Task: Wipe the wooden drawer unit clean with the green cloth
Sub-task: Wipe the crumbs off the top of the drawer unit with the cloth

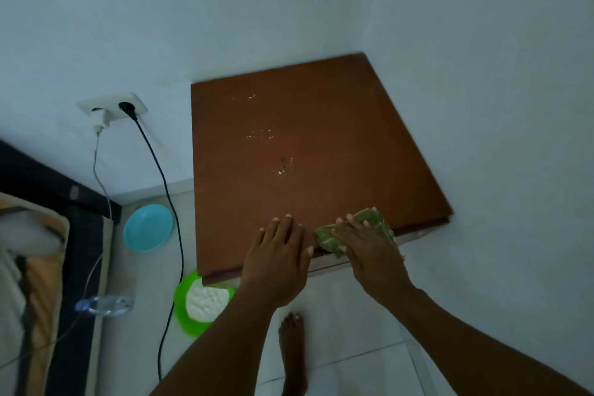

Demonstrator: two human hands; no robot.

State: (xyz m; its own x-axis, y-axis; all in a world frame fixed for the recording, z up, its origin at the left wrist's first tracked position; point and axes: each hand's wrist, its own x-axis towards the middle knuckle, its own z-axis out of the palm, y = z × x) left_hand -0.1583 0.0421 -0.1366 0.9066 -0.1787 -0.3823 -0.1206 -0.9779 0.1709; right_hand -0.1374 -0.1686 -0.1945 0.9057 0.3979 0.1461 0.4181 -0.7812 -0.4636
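Note:
The wooden drawer unit fills the middle of the view, its brown top seen from above, pushed into a corner of white walls. Pale crumbs and specks dot the top's centre. The green cloth lies folded on the front right edge of the top. My right hand presses flat on the cloth. Beside it my left hand rests palm down on the front edge, fingers apart, holding nothing.
On the tiled floor left of the unit lie a blue plate, a green bowl with something white in it, and a clear bottle. A black cable hangs from a wall socket. My bare foot stands below.

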